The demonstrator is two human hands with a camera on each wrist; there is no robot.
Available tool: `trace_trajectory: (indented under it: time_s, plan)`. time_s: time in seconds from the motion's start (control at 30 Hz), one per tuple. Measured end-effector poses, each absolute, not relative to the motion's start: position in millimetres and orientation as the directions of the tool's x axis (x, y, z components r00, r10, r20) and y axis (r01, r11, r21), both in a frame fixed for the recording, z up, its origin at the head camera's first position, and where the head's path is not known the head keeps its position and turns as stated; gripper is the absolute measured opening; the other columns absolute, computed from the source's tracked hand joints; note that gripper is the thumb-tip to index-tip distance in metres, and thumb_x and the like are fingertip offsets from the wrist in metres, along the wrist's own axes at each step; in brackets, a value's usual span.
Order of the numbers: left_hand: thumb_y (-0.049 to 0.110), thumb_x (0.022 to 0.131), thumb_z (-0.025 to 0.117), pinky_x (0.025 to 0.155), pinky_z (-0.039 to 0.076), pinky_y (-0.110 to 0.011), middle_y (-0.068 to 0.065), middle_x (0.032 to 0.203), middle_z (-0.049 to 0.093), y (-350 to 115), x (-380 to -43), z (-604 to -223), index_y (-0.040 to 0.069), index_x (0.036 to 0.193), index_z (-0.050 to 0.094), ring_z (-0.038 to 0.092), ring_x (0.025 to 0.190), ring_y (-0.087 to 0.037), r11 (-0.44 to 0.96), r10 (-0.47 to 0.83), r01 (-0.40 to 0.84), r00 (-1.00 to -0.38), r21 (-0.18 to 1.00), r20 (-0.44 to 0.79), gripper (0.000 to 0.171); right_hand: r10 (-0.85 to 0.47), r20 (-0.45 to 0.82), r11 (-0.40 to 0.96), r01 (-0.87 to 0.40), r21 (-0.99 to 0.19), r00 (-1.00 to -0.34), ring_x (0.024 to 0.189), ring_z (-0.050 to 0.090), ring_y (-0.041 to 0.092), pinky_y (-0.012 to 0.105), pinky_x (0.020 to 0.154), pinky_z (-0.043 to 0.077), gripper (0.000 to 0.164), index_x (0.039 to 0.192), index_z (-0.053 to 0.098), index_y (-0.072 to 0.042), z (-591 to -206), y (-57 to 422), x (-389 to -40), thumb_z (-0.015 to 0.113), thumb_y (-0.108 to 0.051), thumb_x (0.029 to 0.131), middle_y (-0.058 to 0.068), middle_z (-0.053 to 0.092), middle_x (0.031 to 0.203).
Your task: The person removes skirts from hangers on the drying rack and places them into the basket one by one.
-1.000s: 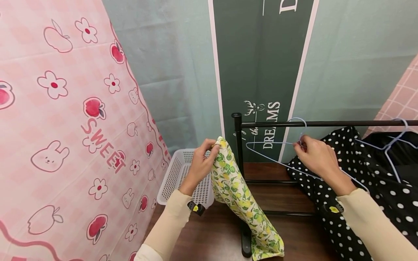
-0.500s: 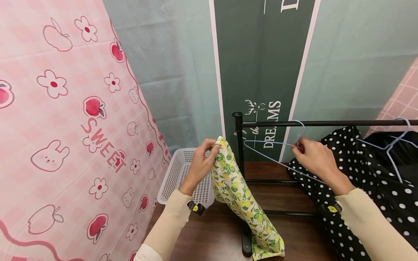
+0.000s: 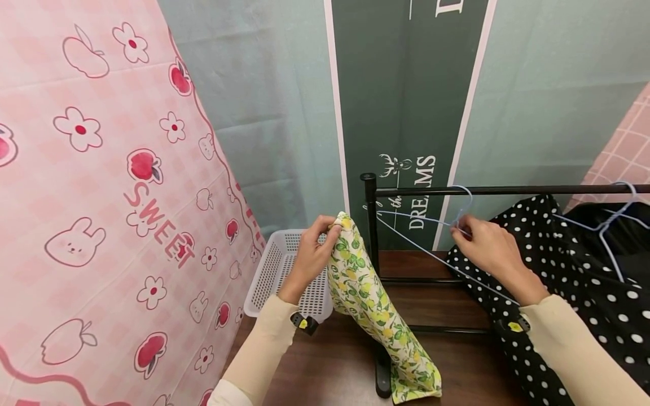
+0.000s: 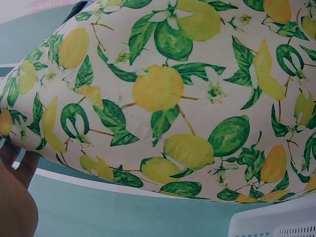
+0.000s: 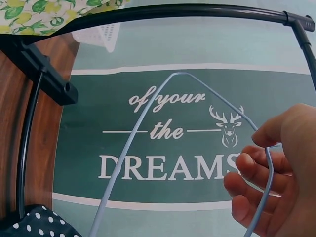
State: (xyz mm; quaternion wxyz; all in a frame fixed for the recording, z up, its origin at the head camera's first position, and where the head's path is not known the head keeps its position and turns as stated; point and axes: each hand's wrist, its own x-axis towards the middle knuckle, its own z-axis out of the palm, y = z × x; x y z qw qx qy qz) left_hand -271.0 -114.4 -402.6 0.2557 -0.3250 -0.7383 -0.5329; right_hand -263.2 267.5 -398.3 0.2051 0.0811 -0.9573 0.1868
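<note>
The left hand (image 3: 312, 256) pinches one top edge of the lemon-print cloth (image 3: 368, 290) between curled fingers, and the fabric hangs down in front of the black rack's upright (image 3: 372, 225). The right hand (image 3: 490, 248) grips a blue wire hanger (image 5: 180, 74) just below its hook, which meets the rack's top rail (image 3: 533, 190) near its left end. Farther right hangs a polka-dot garment (image 3: 525, 270) (black, white-spotted). Beyond the left hand is a perforated white basket (image 3: 274, 270); behind everything, a green sheet (image 3: 406, 84) reads "DREAMS".
</note>
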Motion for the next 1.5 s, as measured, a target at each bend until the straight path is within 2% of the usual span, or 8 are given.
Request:
trace_trajectory:
  time_s: [0.3,0.43,0.63,0.77,0.93,1.27,1.5]
  plan:
    - [0.004,0.107,0.062,0.078,0.054,-0.025,-0.012,0.100,0.072,-113.3,-268.4,-400.6,0.006,0.111,0.067,0.065,0.089,-0.018,0.234,0.190,0.732,-0.680,0.640,0.708,0.007,-0.064,0.422,0.905,-0.231,-0.357,-0.904,0.071,0.063,0.022,0.040,0.057,0.044,0.023,0.105,0.067,-0.010,-395.1,263.8,-261.7,0.064,-0.033,0.104,0.009,0.072,0.088]
    - [0.006,0.108,0.062,0.077,0.054,-0.027,-0.011,0.099,0.071,-113.8,-269.9,-401.7,0.008,0.111,0.068,0.065,0.088,-0.018,0.228,0.202,0.740,-0.672,0.633,0.712,0.007,-0.077,0.431,0.900,-0.249,-0.358,-0.899,0.071,0.062,0.022,0.038,0.058,0.044,0.024,0.105,0.066,-0.009,-391.7,260.8,-259.5,0.063,-0.033,0.105,0.011,0.071,0.091]
    - [0.006,0.108,0.061,0.076,0.056,-0.033,-0.011,0.098,0.071,-113.7,-272.5,-402.8,0.009,0.112,0.068,0.066,0.089,-0.019,0.231,0.217,0.747,-0.664,0.624,0.715,0.009,-0.073,0.458,0.896,-0.260,-0.361,-0.886,0.076,0.066,0.025,0.043,0.061,0.049,0.023,0.109,0.066,-0.007,-387.8,257.9,-257.4,0.064,-0.029,0.104,0.013,0.073,0.096]
    - [0.007,0.108,0.060,0.077,0.055,-0.028,-0.011,0.099,0.071,-113.2,-271.8,-401.0,0.009,0.112,0.067,0.065,0.089,-0.018,0.237,0.220,0.749,-0.661,0.618,0.717,0.008,-0.035,0.482,0.893,-0.244,-0.378,-0.876,0.080,0.066,0.027,0.039,0.059,0.048,0.025,0.115,0.065,-0.004,-386.3,255.9,-254.6,0.065,-0.026,0.102,0.016,0.070,0.102]
    - [0.007,0.109,0.060,0.077,0.055,-0.027,-0.011,0.099,0.071,-112.5,-270.3,-398.1,0.008,0.113,0.067,0.066,0.089,-0.019,0.241,0.221,0.754,-0.656,0.612,0.721,0.008,0.032,0.544,0.887,-0.227,-0.402,-0.838,0.076,0.063,0.028,0.034,0.055,0.042,0.030,0.119,0.064,-0.001,-385.4,253.8,-249.8,0.068,-0.024,0.099,0.018,0.065,0.108]
    - [0.000,0.107,0.060,0.075,0.056,-0.030,-0.014,0.099,0.072,-112.5,-271.0,-391.3,0.006,0.113,0.067,0.066,0.087,-0.022,0.226,0.197,0.767,-0.640,0.601,0.743,0.011,0.072,0.636,0.876,-0.257,-0.409,-0.769,0.068,0.053,0.027,0.037,0.054,0.037,0.024,0.115,0.064,-0.001,-386.6,238.3,-243.3,0.067,-0.018,0.097,0.015,0.061,0.103]
    - [0.001,0.107,0.060,0.070,0.056,-0.032,-0.015,0.093,0.072,-116.8,-274.3,-382.7,0.004,0.113,0.066,0.066,0.083,-0.023,0.229,0.177,0.798,-0.597,0.557,0.783,0.009,0.075,0.659,0.866,-0.279,-0.416,-0.748,0.064,0.052,0.025,0.036,0.053,0.036,0.023,0.113,0.065,-0.001,-386.2,233.6,-243.3,0.067,-0.015,0.096,0.015,0.062,0.101]
